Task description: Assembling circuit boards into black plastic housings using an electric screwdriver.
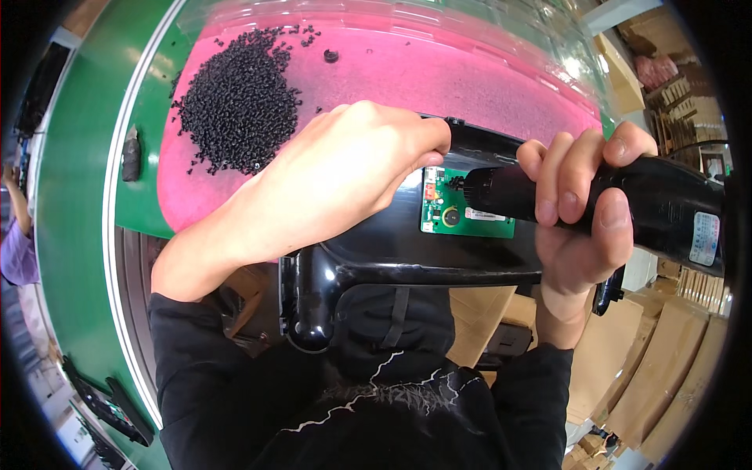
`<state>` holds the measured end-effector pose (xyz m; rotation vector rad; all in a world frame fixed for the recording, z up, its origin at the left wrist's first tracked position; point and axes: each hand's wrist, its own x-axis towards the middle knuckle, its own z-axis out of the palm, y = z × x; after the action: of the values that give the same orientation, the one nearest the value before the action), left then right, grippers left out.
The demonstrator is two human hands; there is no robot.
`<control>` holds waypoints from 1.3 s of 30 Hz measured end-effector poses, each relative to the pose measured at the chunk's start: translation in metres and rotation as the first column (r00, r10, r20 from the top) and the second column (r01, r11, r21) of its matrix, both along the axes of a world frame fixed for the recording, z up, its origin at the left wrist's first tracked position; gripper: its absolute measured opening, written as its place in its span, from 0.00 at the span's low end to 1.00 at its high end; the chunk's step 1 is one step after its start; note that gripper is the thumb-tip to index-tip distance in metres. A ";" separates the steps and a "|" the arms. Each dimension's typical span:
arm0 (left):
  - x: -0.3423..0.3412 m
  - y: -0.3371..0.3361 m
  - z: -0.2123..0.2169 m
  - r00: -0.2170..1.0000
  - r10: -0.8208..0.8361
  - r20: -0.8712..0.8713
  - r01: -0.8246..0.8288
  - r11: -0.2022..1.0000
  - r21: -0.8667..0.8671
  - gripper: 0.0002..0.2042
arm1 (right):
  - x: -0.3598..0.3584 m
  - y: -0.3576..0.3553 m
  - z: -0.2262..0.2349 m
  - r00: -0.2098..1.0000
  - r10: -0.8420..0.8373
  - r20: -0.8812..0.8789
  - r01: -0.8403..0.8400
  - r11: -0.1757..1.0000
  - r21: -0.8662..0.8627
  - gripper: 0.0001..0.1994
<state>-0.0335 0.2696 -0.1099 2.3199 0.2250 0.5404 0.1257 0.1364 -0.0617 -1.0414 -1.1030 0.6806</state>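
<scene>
PCB (468,225), qty 1, on blk housing (439,260), qty 1. RH (578,184) grips 1 blk tool (501,194). LH (352,160) curled; grasp unclear.

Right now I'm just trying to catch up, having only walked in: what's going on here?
A person is working over a glossy black housing with a green circuit board at its middle. Their right hand grips a black handheld tool, its front end over the board. Their left hand has its fingers bent down near the board's upper left corner; whether they pinch anything is hidden. Beyond, a pile of small black screw-like pieces lies on a pink mat.
</scene>
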 end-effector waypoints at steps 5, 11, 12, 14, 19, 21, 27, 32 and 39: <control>0.000 -0.002 0.001 1.000 0.006 -0.020 -0.007 0.999 -0.038 0.06 | -0.002 0.002 0.000 1.000 0.024 -0.019 -0.025 0.999 -0.020 0.15; -0.006 -0.002 0.003 0.979 -0.039 -0.199 0.039 0.999 -0.003 0.06 | -0.001 0.000 0.003 0.996 0.045 -0.078 -0.046 0.999 -0.007 0.16; -0.007 -0.001 0.003 0.980 -0.033 -0.198 0.033 0.999 -0.004 0.06 | -0.001 0.000 0.004 0.995 0.056 -0.081 -0.055 0.998 0.015 0.17; -0.004 0.000 0.005 0.976 -0.111 -0.185 0.107 0.994 -0.031 0.06 | -0.004 -0.004 0.008 0.991 -0.002 -0.132 0.009 0.999 0.050 0.16; -0.003 0.000 0.001 0.987 -0.148 -0.058 0.146 0.989 -0.038 0.07 | 0.000 -0.008 0.013 0.986 0.082 -0.145 -0.070 0.994 0.087 0.16; -0.003 0.000 0.001 0.988 -0.152 -0.034 0.150 0.987 -0.051 0.07 | -0.002 -0.008 0.013 0.982 0.090 -0.167 -0.071 0.991 0.115 0.16; 0.000 0.001 0.000 0.980 -0.195 0.045 0.199 0.974 -0.107 0.07 | -0.002 -0.013 0.013 0.972 0.117 -0.206 -0.080 0.980 0.180 0.16; 0.001 0.002 0.000 0.982 -0.152 0.113 0.167 0.975 -0.143 0.06 | -0.008 -0.013 0.014 0.965 0.039 -0.260 0.030 0.967 0.255 0.16; 0.004 0.002 0.002 0.970 -0.168 0.175 0.198 0.966 -0.167 0.07 | -0.005 -0.017 0.019 0.947 0.064 -0.316 0.025 0.962 0.270 0.16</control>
<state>-0.0293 0.2720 -0.1075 2.0809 -0.0169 0.5825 0.1212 0.1195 -0.0424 -0.6566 -0.8903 0.6666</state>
